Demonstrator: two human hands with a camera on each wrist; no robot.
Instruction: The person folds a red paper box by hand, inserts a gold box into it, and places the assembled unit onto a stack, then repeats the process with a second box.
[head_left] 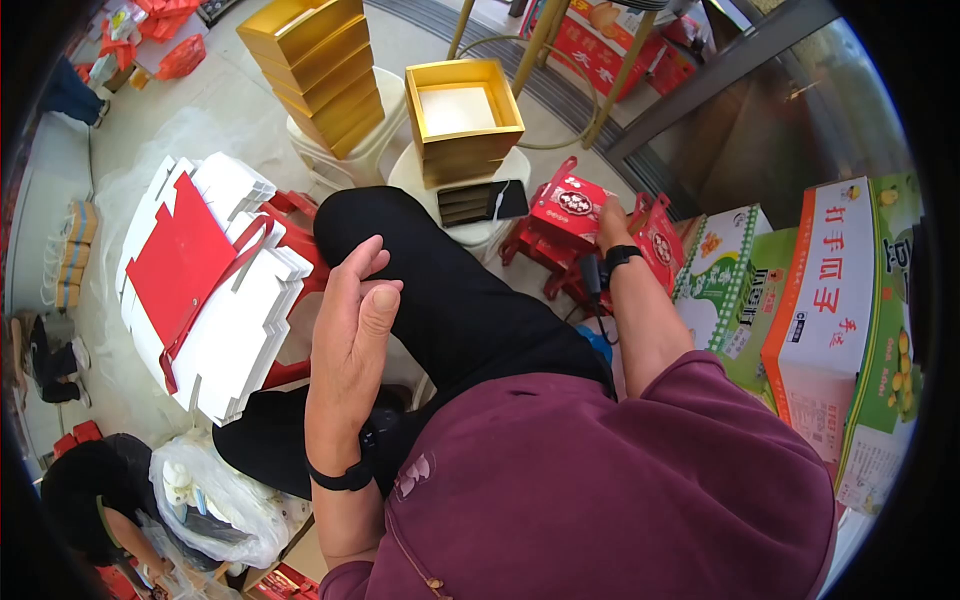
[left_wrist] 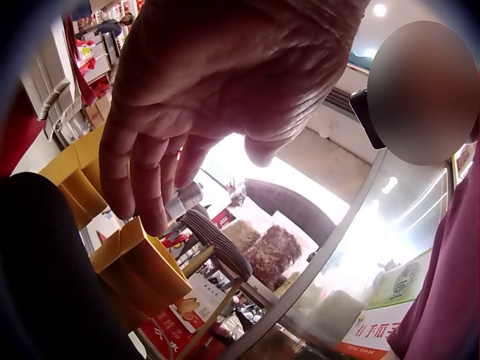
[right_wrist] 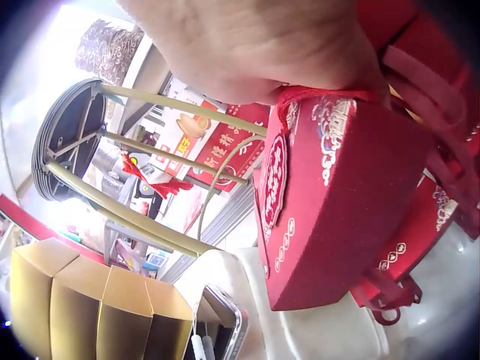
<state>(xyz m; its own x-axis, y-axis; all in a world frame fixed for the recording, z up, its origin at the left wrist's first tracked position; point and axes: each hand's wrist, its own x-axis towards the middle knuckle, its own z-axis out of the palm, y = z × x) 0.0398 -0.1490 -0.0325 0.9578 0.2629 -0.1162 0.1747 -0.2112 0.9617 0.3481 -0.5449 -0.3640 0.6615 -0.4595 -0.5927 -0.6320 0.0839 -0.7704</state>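
Observation:
My left hand (head_left: 350, 335) is raised over my lap, fingers extended and nothing in it. It also fills the top of the left wrist view, its fingers (left_wrist: 150, 172) overlapping gold boxes behind. Off to my right side, my right hand (head_left: 613, 228) grips a red gift box (head_left: 568, 212) with a printed emblem and ribbon. The right wrist view shows that hand (right_wrist: 262, 45) at the box's top edge, fingertips hidden behind it. More red boxes (head_left: 660, 245) with ribbons sit beside and below the held one. On my left lies a stack of white flat blanks (head_left: 240, 310) topped by a red panel (head_left: 180, 275).
Gold boxes (head_left: 465, 150) are stacked on a white stool (head_left: 405, 175), with a phone (head_left: 482, 203) in front. A taller gold stack (head_left: 320, 75) stands on another stool. Printed cartons (head_left: 820, 300) line the right side. Another person (head_left: 95, 500) is at lower left.

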